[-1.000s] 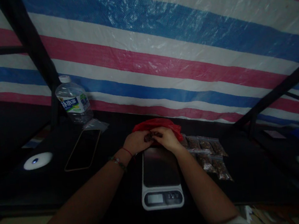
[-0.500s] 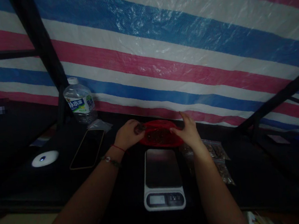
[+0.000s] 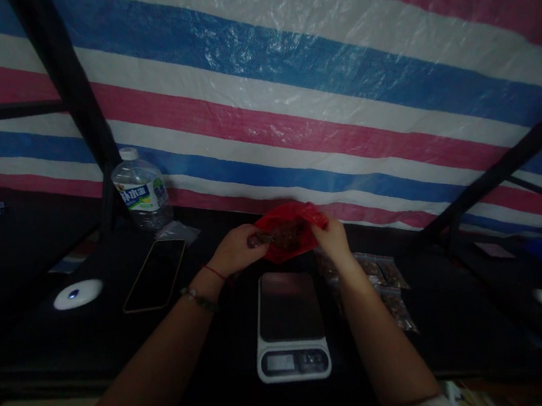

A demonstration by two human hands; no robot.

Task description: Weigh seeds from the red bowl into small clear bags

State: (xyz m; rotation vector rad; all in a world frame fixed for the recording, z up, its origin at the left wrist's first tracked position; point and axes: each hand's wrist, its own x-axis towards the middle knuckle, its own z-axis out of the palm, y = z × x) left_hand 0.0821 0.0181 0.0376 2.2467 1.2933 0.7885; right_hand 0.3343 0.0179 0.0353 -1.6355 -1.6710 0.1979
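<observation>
Red plastic bag: on the black tabletop, just beyond the digital scale, near the striped tarpaulin. Handling, judged: thin film, light, limp, somewhat slippery; should crumple rather than break. Best hold is a gathered fold of the rim, since a single layer may slide or tear. Dark contents look loose, likely to shift if tipped.

Grip: right hand pinches the bag's right rim between thumb and fingers, no visible gap. Left hand, partly curled, grasps a small dark bundle at the bag's left edge; glossy, perhaps a filled clear packet, too blurred to confirm.

Appearance: bright red, creased, mouth spread, brownish contents showing inside. Filled zip bags lie to the right of the scale
</observation>
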